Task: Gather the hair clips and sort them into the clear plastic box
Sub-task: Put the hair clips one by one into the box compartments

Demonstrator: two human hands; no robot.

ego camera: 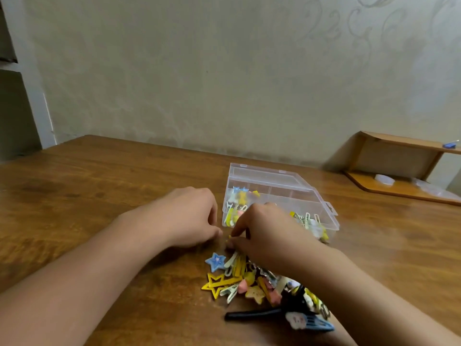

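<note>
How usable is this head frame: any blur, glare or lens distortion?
Head view: soft overall, the hair clips in the pile smear together; wide-angle bend curves the table edge; lighting dim and even, no glare on the clear plastic box; both hands' fingertips are blurred.

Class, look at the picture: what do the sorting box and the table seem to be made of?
Clear plastic box: probably hard, glossy plastic, since the hair clips show through its walls.
Table: apparently brown wood or wood veneer, with visible grain and a slight sheen.

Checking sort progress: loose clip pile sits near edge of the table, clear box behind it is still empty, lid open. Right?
Not quite. The head view shows the clear box already holds clips in several compartments. The rest stands: lid open, loose pile in front of it.
</note>
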